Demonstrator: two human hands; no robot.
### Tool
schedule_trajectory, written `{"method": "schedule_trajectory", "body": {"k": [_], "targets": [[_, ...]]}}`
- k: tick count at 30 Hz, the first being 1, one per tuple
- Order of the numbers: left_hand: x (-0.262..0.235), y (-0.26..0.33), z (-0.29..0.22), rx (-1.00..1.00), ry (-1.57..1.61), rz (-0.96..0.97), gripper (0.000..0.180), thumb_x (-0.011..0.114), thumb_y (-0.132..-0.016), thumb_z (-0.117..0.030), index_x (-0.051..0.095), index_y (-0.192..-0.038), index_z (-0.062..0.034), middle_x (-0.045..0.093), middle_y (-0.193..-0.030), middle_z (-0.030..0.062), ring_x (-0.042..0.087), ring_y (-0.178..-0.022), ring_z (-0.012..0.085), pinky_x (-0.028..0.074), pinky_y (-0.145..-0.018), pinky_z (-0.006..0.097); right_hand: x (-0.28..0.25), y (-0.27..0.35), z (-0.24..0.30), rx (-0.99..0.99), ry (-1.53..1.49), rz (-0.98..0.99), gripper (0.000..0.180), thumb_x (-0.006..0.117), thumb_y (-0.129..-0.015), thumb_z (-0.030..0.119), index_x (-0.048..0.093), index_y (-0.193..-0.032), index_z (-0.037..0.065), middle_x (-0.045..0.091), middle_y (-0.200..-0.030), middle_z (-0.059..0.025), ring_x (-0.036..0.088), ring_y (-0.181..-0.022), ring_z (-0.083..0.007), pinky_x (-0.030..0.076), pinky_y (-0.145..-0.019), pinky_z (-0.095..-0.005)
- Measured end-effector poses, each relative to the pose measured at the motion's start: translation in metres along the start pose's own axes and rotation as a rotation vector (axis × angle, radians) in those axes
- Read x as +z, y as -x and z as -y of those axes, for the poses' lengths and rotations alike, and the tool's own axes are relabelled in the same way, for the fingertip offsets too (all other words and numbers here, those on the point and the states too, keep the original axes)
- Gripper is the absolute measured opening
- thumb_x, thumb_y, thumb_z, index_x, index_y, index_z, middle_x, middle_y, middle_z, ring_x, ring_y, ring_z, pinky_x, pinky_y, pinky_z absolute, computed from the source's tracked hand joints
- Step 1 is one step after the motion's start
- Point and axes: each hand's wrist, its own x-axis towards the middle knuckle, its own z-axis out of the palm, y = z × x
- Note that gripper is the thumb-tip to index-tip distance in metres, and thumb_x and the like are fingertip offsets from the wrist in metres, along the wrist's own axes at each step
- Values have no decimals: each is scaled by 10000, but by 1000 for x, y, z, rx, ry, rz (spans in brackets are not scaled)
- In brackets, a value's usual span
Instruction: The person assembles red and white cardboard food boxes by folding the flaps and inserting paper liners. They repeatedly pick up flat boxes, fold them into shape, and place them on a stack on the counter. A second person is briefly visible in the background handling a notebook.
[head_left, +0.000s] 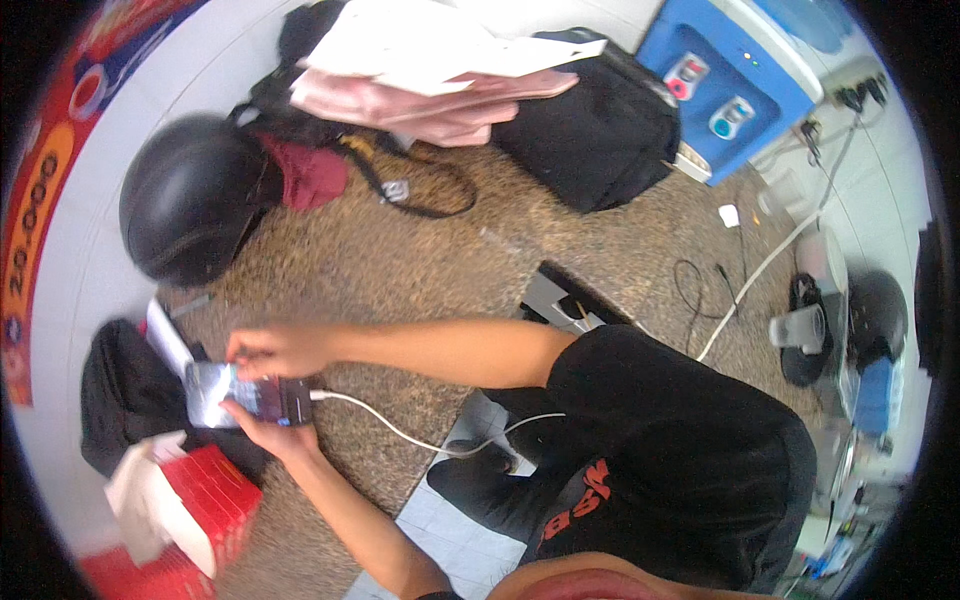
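A smartphone (268, 398) with its screen lit and glaring at one end lies across my left hand (280, 432). My left fingers are closed around its near side, and the thumb reaches onto the screen. A white charging cable (375, 412) is plugged into the phone's right end and runs toward my lap. Over the phone's far edge is my right hand (290, 350), its bent fingers at the screen. Motion blur smears those fingers, so their grip is unclear. A white strip (168, 335) juts out just beyond the phone's left end.
Both forearms cross a brown speckled table (400, 270). A black helmet (185, 200), black bag (600, 130) and pink-and-white papers (430, 90) sit at the back. Left of the phone are dark fabric (110, 390) and a red-and-white box (205, 500). A blue water dispenser (710, 85) stands far right.
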Motion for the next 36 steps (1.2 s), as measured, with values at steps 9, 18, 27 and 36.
{"method": "schedule_trajectory", "body": {"k": [9,18,27,36], "targets": [[58,46,-1,53,-205,-88,898,386,-960,-750,384,-1500,-33,453,-1483,175,457,-1377,339,298,-1203,519,15,36,37,-68,66,-217,611,764,-861,483,590,-1256,52,700,-1099,-131,677,-985,-238,535,-832,-400],[179,202,26,-849,-86,546,894,417,-936,-762,349,-1523,-91,437,-1523,123,418,-1406,304,289,-1203,506,-54,294,183,319,260,-601,959,925,-630,429,465,-1381,50,626,-1249,-207,645,-1134,-348,516,-928,-454],[290,172,14,19,-1048,1195,201,677,-955,-168,718,-1102,-37,717,-1027,133,705,-944,229,559,-782,345,-95,457,261,1051,866,-1585,974,904,-600,291,454,-1420,20,652,-1210,-255,638,-1130,-416,510,-961,-478],[140,146,15,194,-1409,1200,244,712,-919,-234,720,-1119,-94,644,-1275,153,553,-1261,394,435,-1046,491,-134,474,254,1458,1298,-1425,881,870,-684,339,455,-1412,65,575,-1300,-257,564,-1197,-434,494,-973,-517]]}}
